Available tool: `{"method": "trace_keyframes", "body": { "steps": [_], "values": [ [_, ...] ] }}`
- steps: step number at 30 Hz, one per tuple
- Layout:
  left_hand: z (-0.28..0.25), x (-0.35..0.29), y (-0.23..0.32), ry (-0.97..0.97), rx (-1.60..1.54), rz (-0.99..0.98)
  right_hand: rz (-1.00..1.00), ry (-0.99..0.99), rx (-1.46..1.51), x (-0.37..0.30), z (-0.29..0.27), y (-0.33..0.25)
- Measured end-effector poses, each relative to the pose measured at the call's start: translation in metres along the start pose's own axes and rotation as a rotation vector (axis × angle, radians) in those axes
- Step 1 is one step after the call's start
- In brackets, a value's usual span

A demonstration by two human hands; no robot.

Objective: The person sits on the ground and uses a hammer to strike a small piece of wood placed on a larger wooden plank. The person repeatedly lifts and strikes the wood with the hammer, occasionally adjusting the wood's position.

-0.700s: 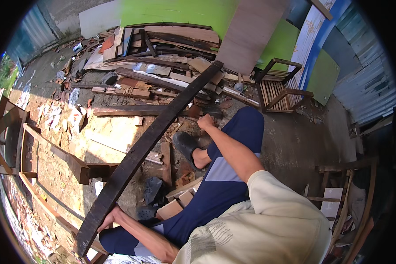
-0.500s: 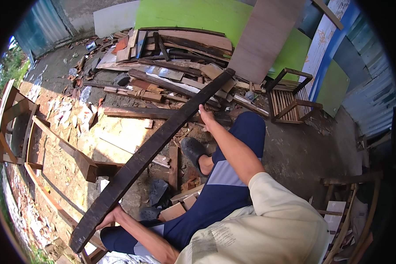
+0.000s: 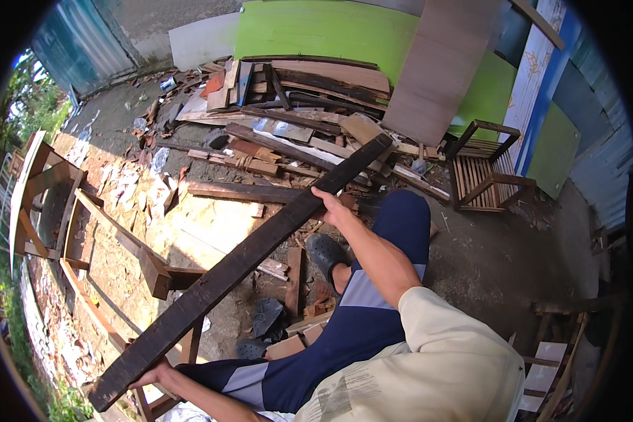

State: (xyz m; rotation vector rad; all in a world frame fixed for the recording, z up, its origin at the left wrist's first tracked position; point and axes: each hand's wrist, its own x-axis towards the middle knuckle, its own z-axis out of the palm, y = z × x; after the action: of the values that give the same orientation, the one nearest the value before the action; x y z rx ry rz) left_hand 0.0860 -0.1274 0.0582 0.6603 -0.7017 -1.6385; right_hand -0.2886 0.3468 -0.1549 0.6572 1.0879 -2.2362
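A long dark wooden beam slants across my lap, its near end low at the left and its far end over the scrap pile. My left hand is closed on the beam's edge near the lower end, with fingers partly hidden beneath it. Farther up, my right hand grips the other part, thumb on the upper face and the remaining fingers mostly out of sight. Left of the beam, and partly behind it, stands a brown wooden frame with curved rails.
A pile of scrap planks lies ahead before a green panel. To the right is a slatted wooden chair. A dark plastic piece and wood offcuts lie near my feet.
My right hand has shifted slightly down the beam toward its middle. The beam's lower end has moved a little left, and my left hand has moved with it. The view has shifted.
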Motion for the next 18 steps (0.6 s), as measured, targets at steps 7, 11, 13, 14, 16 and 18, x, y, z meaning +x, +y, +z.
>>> {"method": "trace_keyframes", "body": {
  "steps": [7, 11, 13, 14, 16, 18],
  "values": [
    [0.008, 0.001, 0.042, 0.144, 0.005, 0.081, -0.147, -0.158, 0.065, -0.040, 0.095, -0.013],
    [-0.039, 0.005, 0.067, 0.180, -0.096, 0.121, -0.218, -0.173, -0.016, -0.072, 0.146, -0.030],
    [-0.053, 0.012, 0.087, 0.217, -0.080, 0.156, -0.277, -0.196, -0.008, -0.105, 0.177, -0.033],
    [-0.055, 0.016, 0.095, 0.240, -0.067, 0.145, -0.273, -0.231, -0.046, -0.106, 0.183, -0.036],
    [-0.047, 0.016, 0.121, 0.407, -0.078, 0.232, -0.186, -0.344, 0.047, -0.107, 0.199, -0.028],
    [-0.058, 0.012, 0.144, 0.432, -0.141, 0.204, -0.163, -0.383, 0.038, -0.108, 0.215, -0.022]
  ]
}}
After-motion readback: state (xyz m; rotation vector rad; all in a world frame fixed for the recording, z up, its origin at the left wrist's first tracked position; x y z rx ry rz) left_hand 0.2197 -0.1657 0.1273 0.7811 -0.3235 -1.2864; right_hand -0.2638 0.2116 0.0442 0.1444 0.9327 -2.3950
